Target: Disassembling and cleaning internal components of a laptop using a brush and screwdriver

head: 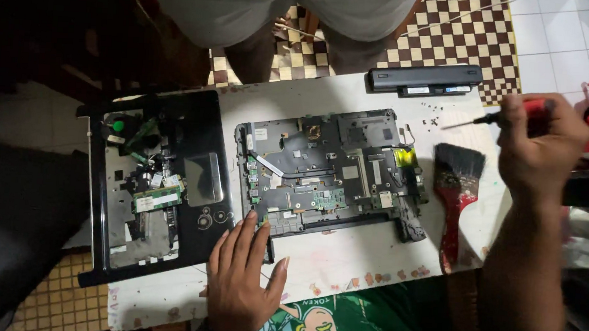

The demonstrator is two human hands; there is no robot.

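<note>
Steadying the laptop base (328, 171) mid-desk, I'm pressing my left hand (243, 278), fingers spread, on its near edge so it stays put. My right hand (538, 143) is gripping the screwdriver (509, 116) right of it, above the brush (456, 189).

One view only, head cam, worn by the person, looking steeply down & slightly fwd over a white table (370, 259). Close range, arm's length: wearer's forearms enter from the bottom edge, table fills mid frame. Far edge of table sits near the top, w/ checkered floor (466, 33) and another person's legs beyond. Left side of frame falls off into dark. No 2nd view to share w/
</note>
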